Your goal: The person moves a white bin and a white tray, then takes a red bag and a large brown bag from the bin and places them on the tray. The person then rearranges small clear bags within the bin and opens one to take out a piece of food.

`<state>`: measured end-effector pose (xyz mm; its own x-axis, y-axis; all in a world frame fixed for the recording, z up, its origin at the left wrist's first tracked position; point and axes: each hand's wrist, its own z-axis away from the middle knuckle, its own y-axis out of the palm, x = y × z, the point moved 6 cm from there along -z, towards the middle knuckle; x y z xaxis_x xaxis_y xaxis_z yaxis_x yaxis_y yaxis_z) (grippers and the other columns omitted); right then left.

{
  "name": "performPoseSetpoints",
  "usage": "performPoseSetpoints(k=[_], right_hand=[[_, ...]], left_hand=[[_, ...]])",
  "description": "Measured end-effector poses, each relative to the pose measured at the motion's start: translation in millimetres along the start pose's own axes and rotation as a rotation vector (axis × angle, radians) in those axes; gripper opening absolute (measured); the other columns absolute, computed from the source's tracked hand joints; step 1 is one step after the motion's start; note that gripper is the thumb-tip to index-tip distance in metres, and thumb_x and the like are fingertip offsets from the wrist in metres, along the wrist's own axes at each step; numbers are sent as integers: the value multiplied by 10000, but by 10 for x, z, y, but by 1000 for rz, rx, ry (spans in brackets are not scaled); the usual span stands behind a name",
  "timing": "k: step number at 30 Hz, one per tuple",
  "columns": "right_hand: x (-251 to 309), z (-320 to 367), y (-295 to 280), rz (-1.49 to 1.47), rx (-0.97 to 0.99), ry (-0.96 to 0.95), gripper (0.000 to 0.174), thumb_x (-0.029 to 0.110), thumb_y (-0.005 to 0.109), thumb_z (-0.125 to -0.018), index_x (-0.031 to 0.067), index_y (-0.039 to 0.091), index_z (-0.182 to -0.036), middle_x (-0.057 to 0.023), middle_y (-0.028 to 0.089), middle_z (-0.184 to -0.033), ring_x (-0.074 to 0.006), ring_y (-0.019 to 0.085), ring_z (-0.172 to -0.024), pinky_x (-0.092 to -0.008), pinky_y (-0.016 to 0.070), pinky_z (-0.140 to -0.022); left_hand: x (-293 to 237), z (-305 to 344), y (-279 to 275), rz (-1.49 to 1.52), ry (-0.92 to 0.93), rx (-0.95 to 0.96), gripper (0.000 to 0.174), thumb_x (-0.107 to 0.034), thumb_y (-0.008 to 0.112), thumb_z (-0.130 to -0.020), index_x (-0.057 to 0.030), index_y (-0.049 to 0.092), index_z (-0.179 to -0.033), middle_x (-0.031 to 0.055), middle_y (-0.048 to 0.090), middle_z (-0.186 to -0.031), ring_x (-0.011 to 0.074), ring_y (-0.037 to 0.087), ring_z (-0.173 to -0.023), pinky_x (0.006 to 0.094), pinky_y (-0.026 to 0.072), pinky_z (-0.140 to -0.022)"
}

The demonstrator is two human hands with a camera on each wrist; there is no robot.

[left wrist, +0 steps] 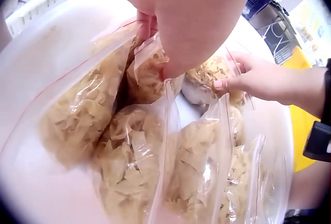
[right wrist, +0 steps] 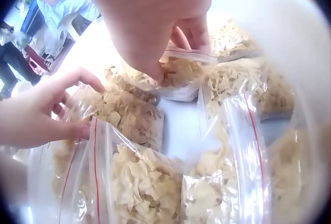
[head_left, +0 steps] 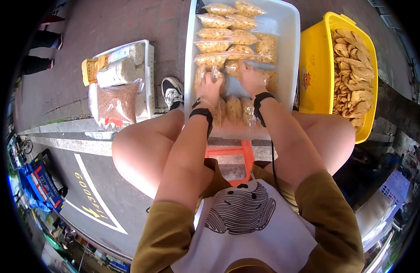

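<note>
In the white rectangular plastic tub (head_left: pixel 289 32) before the seated person's knees, left hand (head_left: pixel 210 88) and right hand (head_left: pixel 251 79) each pinch a clear zip bag of pale crisps (left wrist: pixel 147 71); far rows look filled, though the round yellow plastic basin (head_left: pixel 315 59) holds loose crisps unbagged.

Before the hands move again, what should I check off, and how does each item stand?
1. Left hand grips the first bag at its top: ok.
2. Right hand pinches the second bag: ok.
3. Zip seals on both bags fully closed: cannot tell.
4. Bare floor left in the white tub for more bags: ok.
5. Yellow tub of loose crackers stands close beside the white tub: ok.
</note>
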<state>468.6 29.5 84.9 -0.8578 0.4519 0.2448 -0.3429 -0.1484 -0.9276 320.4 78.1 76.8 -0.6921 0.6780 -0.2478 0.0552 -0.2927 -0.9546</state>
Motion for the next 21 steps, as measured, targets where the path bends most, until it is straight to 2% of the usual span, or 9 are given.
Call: performPoseSetpoints(k=[5, 7, 8, 11, 13, 15, 17, 18, 21], right_hand=[[-41, -16, 389, -564, 282, 333, 489, 177, 594, -726, -125, 473, -1091, -290, 607, -873, -380, 616, -812, -439, 510, -712], [-16, 17, 508, -531, 242, 324, 453, 171, 581, -695, -163, 503, -990, -285, 612, -851, -342, 635, -793, -420, 517, -696], [-2, -12, 771, -564, 289, 253, 466, 181, 589, -691, -153, 497, -1003, -279, 614, -844, -329, 641, -774, -413, 520, -680], [-145, 8, 996, -679, 312, 199, 494, 220, 607, -683, -64, 492, -1070, -223, 626, -835, -277, 650, -776, -397, 513, -656], [-22, 346, 398, -1084, 739, 299, 467, 245, 588, -709, 28, 496, -1112, -173, 636, -862, -282, 639, -812, -389, 493, -699], [-398, 293, 695, -1133, 761, 378, 436, 248, 552, -733, 101, 506, -1140, -128, 639, -919, -259, 626, -873, -379, 465, -759], [-837, -21, 1259, -756, 591, 263, 459, 219, 528, -742, 151, 495, -1195, -143, 606, -1026, -265, 617, -904, -393, 469, -758], [-741, 47, 845, -461, 260, 54, 493, 226, 542, -757, 201, 473, -1244, -173, 528, -1124, -304, 605, -896, -403, 479, -726], [-496, 142, 659, 18, 196, -79, 496, 283, 555, -792, 214, 453, -1273, -178, 459, -1155, -345, 597, -853, -416, 482, -709]], left_hand=[[0, 40, -9, 195, -40, -47, 267, -155, 547, -779, -176, 559, -1045, 148, 436, -1140, 341, 465, -1049, 410, 407, -878], [54, -11, 60, 266, -164, 24, 326, -238, 577, -801, -191, 523, -1119, 171, 423, -1196, 334, 432, -1117, 434, 408, -878], [4, 9, -24, 188, -134, -141, 319, -282, 530, -843, -194, 522, -1149, 163, 409, -1251, 321, 418, -1138, 426, 385, -892], [-338, 10, -302, 192, 124, -168, 304, -303, 477, -879, -190, 534, -1156, 137, 398, -1299, 313, 416, -1139, 412, 358, -901], [-407, -10, -133, 286, 214, -67, 321, -314, 462, -884, -199, 522, -1178, 103, 388, -1333, 289, 414, -1150, 402, 334, -902], [-475, -55, 6, 115, 201, 58, 367, -345, 486, -866, -209, 491, -1207, 98, 374, -1349, 274, 412, -1157, 409, 317, -908], [-521, -43, -16, 35, 183, 115, 418, -343, 568, -810, -216, 481, -1199, 106, 354, -1365, 271, 408, -1163, 417, 310, -907], [-521, -35, 2, 20, 166, 120, 401, -296, 601, -768, -213, 497, -1145, 105, 357, -1361, 268, 385, -1190, 411, 308, -914], [-520, -7, 68, -3, 143, 99, 431, -249, 657, -715, -210, 506, -1117, 111, 347, -1368, 270, 380, -1198, 412, 308, -917]])
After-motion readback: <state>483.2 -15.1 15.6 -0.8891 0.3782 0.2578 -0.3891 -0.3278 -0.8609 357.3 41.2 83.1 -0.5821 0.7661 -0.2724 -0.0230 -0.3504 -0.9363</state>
